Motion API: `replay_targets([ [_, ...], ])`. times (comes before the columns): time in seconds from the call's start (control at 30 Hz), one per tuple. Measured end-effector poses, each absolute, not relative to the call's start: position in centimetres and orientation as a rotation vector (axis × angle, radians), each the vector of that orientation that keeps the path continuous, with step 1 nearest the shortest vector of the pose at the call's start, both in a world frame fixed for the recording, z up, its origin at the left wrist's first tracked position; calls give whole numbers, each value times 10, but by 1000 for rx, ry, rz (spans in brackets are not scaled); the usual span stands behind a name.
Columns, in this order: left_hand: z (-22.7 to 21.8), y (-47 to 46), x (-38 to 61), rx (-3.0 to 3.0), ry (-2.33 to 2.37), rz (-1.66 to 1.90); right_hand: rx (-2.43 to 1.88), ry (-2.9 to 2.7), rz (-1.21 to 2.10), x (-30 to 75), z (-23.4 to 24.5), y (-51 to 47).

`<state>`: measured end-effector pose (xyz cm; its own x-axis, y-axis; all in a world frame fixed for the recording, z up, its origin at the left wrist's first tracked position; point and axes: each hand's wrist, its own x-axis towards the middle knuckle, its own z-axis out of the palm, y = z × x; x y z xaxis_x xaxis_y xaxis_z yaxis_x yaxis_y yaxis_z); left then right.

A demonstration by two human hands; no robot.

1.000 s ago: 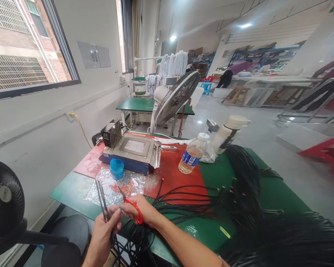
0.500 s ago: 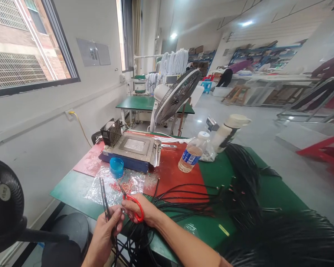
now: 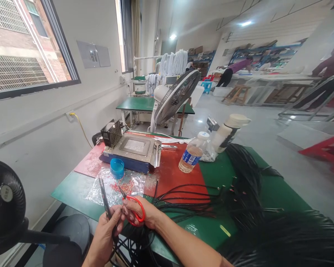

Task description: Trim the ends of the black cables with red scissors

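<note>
Firstly, we note a black fan [image 3: 7, 207] left of the counter [image 3: 69, 189]. Next, we find the left hand [image 3: 108, 227] closed around dark slender strands [image 3: 104, 197], their ends pointing up. Behind it, a blue cup [image 3: 117, 171] stands at the edge of a plastic sheet [image 3: 96, 193]. We record the right hand [image 3: 149, 212] gripping red-handled scissors [image 3: 142, 208], blades pointing up-left. Farther right, we see a labelled bottle [image 3: 189, 158] on a red mat [image 3: 169, 163], then a black cable bundle [image 3: 245, 170] on the counter.

Green table [image 3: 278, 190]: red mat [image 3: 168, 165], black cables [image 3: 245, 168], pale thermos [image 3: 227, 134], yellow strip [image 3: 225, 230] on top
</note>
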<state>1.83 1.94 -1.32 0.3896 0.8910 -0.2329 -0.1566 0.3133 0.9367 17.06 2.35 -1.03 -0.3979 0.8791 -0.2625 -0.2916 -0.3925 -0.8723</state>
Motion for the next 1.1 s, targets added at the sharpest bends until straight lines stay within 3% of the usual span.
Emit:
replay_targets([
  [1.1,-16,17,20,902,877,847,-985,-1016,1943,173,-5,21],
])
